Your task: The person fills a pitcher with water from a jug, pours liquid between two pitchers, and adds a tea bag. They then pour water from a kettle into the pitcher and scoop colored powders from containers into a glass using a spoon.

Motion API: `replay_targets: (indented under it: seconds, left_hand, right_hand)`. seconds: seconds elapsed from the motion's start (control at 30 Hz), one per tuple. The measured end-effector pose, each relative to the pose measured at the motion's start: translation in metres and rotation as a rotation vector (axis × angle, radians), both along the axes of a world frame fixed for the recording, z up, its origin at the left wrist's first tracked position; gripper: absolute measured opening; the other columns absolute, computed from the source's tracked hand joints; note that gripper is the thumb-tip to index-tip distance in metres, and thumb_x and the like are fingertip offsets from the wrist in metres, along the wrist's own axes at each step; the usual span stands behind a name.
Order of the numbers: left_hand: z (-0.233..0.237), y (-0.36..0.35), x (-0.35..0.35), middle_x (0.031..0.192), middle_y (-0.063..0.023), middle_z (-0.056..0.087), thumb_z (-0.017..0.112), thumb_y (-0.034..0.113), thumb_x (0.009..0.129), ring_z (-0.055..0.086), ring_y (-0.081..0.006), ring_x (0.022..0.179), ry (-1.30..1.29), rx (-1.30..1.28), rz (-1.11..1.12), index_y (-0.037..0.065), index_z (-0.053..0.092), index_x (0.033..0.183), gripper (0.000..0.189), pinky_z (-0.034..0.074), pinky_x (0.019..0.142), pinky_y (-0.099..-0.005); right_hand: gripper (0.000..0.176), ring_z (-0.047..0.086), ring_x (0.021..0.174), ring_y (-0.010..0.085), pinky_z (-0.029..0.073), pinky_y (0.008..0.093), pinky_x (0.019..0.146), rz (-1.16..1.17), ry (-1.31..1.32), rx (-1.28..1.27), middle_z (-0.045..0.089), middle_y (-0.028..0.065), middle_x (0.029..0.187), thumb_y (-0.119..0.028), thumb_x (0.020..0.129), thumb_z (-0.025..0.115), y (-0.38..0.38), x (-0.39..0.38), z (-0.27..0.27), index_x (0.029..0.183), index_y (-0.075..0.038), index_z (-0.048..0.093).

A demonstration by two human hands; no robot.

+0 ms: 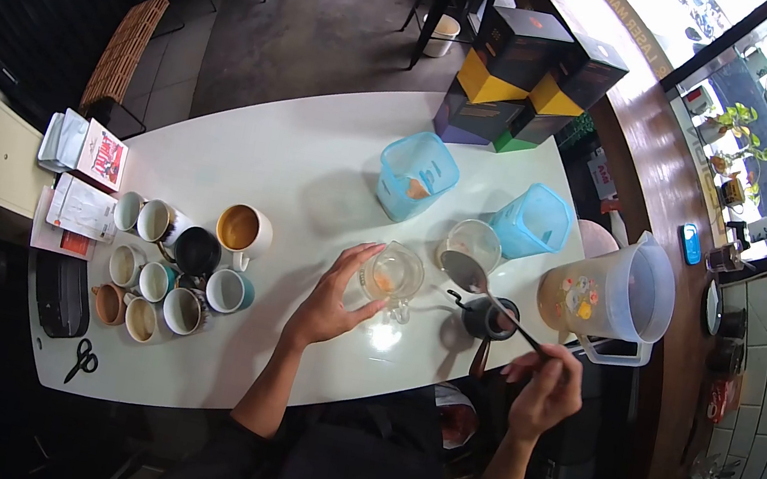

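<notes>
My left hand (334,294) curves around the left side of a clear glass mug (395,272), fingers and thumb apart, with a little orange-brown content in the mug. In my right hand (545,388) is the dark handle of a long spoon (465,272), whose bowl hangs by the rim of a clear glass (474,243). Beneath the spoon handle stands a small black pot (486,318). Two light-blue containers (417,179) (532,222) stand behind the glasses. A large clear pitcher (606,292) with a flower print is to the right.
Several cups (183,310) and a tan mug (244,231) stand on the white table (318,142) at the left, near black scissors (84,361) and packets (84,208). Stacked boxes (522,50) occupy the back right. A wooden counter (658,174) runs along the right.
</notes>
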State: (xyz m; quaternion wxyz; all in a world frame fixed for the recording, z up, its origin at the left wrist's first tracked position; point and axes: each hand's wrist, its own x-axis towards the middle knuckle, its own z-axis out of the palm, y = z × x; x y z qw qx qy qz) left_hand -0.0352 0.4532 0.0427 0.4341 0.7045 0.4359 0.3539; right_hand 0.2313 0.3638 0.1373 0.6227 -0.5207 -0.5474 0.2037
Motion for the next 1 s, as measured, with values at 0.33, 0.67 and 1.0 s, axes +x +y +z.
replay_targets:
  seconds: [0.33,0.67,1.0]
  left_hand:
    - [0.041,0.045,0.076,0.137,-0.0171,0.047,0.081,0.035,0.074,0.049,-0.0372,0.124,0.290,0.325,-0.080,0.007,0.037,0.145,0.088,0.042,0.105,-0.0465]
    - [0.018,0.076,0.117,0.137,-0.0227,0.047,0.084,0.042,0.068,0.053,-0.0411,0.121,0.495,0.033,-0.093,0.002,0.025,0.150,0.108,0.046,0.101,-0.0475]
    - [0.016,0.075,0.126,0.127,-0.0170,0.061,0.087,0.022,0.059,0.058,-0.0383,0.115,0.426,-0.067,0.041,0.008,0.044,0.138,0.092,0.050,0.094,-0.0450]
  right_hand:
    - [0.019,0.058,0.057,0.0120,0.047,0.0236,0.053,-0.047,-0.159,-0.078,0.063,0.0106,0.072,-0.005,0.101,0.047,0.011,0.042,0.002,0.108,0.007,0.060]
    - [0.020,0.063,0.063,0.0193,0.049,0.0289,0.057,0.189,-0.273,-0.131,0.063,0.0123,0.076,0.010,0.088,0.055,0.069,0.066,-0.018,0.106,0.005,0.063]
    - [0.031,0.054,0.054,0.0247,0.044,0.0367,0.052,0.478,-0.346,-0.178,0.052,0.0097,0.068,0.009,0.078,0.064,0.110,0.087,-0.046,0.109,0.002,0.061]
